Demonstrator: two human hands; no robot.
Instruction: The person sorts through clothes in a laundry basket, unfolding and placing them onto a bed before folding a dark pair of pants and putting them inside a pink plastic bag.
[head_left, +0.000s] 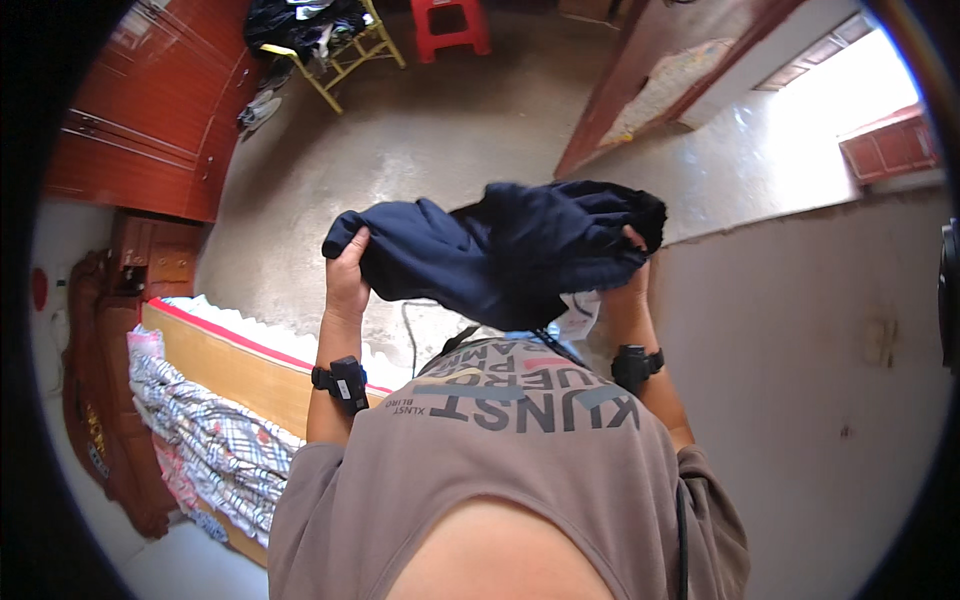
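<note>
A dark navy garment (465, 251) is stretched sideways in the air in front of my body. My left hand (349, 274) grips its narrow end, with the thumb on top of the cloth. At the bunched, gathered end, my right hand (631, 262) holds the fabric, and part of that hand is hidden behind it. The cloth sags between the two hands and a dark cord hangs near its lower edge. I cannot tell what kind of garment it is. Each wrist wears a black strapped device.
A bed (225, 352) with a crumpled plaid blanket (217, 427) lies at the left. Red-brown cabinets (142, 112) stand upper left. A yellow-framed chair (330, 75) piled with dark clothes and a red plastic stool (451, 30) are ahead. An open door (607, 82) and a wall (795, 337) are at right.
</note>
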